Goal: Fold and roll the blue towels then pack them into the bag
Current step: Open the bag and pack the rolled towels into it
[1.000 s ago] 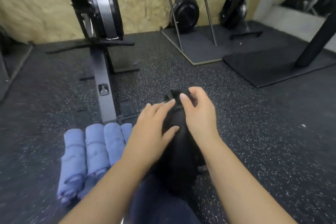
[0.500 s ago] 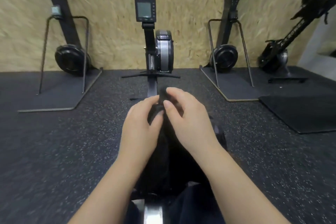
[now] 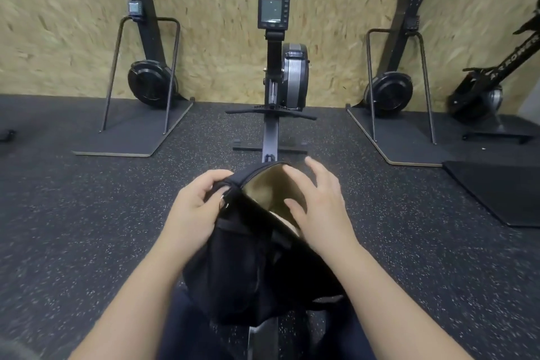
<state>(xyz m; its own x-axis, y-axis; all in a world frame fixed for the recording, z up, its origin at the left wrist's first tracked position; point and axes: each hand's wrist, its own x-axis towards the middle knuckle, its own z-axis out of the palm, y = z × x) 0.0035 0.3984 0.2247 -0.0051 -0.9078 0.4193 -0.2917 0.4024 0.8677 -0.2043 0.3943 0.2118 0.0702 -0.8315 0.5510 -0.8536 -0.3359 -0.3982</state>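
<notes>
A black bag (image 3: 248, 260) stands in front of me over the rowing machine's rail, its top unzipped and showing a tan lining. My left hand (image 3: 195, 207) grips the left rim of the opening beside a small metal ring. My right hand (image 3: 318, 204) holds the right flap, thumb inside against the lining and fingers spread over the outside. No blue towels are in view.
A rowing machine (image 3: 280, 79) with a monitor stands straight ahead on the dark speckled rubber floor. Ski-type trainers on flat bases stand at the left (image 3: 146, 82) and right (image 3: 394, 88), against a chipboard wall. A black mat (image 3: 496, 190) lies at the right.
The view swung up and left, so the rolled blue towels left the frame. Both hands pulled the bag's top apart, exposing its tan lining.
</notes>
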